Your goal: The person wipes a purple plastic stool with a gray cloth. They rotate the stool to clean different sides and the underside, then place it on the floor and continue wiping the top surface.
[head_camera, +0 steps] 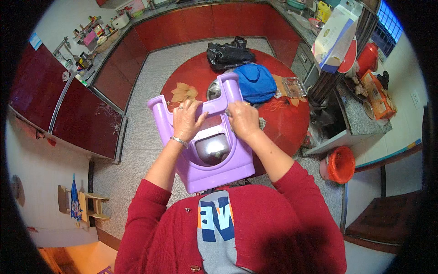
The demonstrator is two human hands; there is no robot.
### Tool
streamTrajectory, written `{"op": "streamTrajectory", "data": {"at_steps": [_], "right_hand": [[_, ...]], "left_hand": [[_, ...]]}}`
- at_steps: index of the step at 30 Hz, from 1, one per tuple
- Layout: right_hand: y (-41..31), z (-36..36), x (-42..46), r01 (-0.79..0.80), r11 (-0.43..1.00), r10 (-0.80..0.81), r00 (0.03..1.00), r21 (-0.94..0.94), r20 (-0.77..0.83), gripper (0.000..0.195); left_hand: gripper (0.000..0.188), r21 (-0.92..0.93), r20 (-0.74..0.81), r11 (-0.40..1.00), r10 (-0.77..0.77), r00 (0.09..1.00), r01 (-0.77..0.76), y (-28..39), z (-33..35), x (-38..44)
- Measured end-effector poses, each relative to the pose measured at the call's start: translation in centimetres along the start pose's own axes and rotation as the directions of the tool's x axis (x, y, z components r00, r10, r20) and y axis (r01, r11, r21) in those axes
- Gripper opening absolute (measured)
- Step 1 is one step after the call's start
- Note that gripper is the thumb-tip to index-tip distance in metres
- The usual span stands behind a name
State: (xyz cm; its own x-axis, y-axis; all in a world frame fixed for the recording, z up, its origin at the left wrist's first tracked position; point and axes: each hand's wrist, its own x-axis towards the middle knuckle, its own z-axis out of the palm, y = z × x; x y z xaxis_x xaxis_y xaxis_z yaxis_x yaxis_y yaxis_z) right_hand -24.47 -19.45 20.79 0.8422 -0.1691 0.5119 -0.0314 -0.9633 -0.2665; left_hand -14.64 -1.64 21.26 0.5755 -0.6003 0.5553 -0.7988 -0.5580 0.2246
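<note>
A purple moulded plastic frame [222, 178] with two upright tubular ends is tilted in front of my body, between me and the round red table [284, 126]. Inside its rounded opening sits a shiny dark surface [213, 149]. My left hand [186, 120], with a bracelet at the wrist, has its fingers curled over the crossbar. On the frame's right side, my right hand [243, 120] grips near the base of the right tube. Something small and greyish shows at its fingertips, too little to name.
A blue fabric bag [256, 84], a black plastic bag [229, 54], a clear plastic tray [295, 87] and leaf-shaped mats [184, 92] lie on the table. A bin with a red liner [341, 164] stands at right. Red cabinets [198, 22] line the back.
</note>
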Motion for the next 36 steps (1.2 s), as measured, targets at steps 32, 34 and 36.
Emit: {"op": "streamTrajectory", "data": {"at_steps": [32,34,36], "right_hand": [[3.7,-1.2,2.6,0.034,0.985,-0.064,0.982,0.167,0.179,0.021],[3.2,-1.9,0.9,0.066,0.987,-0.097,0.972,0.147,0.212,0.019],[2.6,-2.4,-1.0,0.046,0.986,-0.08,0.973,0.158,0.215,0.018]], "left_hand": [[0.037,0.029,0.035,0.998,-0.06,0.998,0.059,1.2,0.0,0.1],[0.038,0.003,0.049,0.998,-0.067,0.997,0.067,1.0,0.0,0.1],[0.039,-0.013,0.108,0.995,-0.097,0.989,0.099,0.9,-0.4,-0.1]]}}
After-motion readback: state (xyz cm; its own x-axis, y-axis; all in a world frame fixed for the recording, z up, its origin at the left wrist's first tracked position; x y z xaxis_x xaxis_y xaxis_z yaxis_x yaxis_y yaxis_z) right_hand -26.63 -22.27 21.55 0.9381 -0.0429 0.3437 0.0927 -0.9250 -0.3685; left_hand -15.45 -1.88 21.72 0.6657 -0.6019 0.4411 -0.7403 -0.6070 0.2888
